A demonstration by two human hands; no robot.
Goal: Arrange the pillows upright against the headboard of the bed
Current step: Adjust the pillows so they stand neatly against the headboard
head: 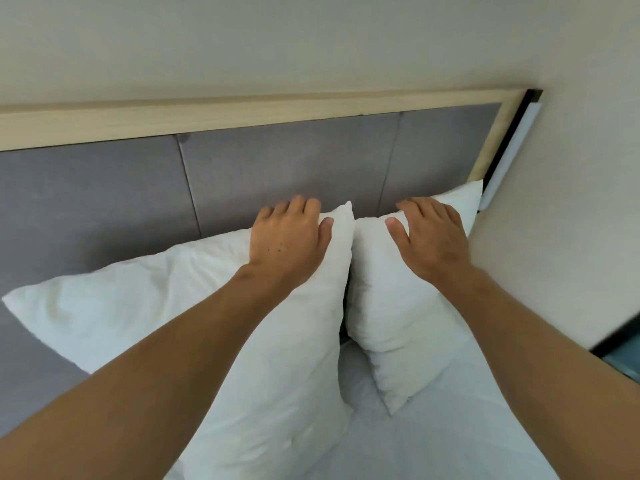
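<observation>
Hands clamped on both tops — left hand (289, 233) on the left pillow (166, 306), right hand (429, 233) on the right pillow (391, 306) — let go unevenly and either could slump off the headboard (277, 168).

A plain off-white wall (311, 39) fills the top of the frame and runs down the right side, where a narrow white panel (512, 154) with a dark edge strip (504, 143) stands at upper right, and a dark blurred object (620, 351) sits at the right edge.

I saw two plain white pillows (145, 306) on a white sheet (433, 438). Headboard (277, 168) was grey fabric panels, pale wood trim (242, 110). Wall (311, 39) off-white.
</observation>
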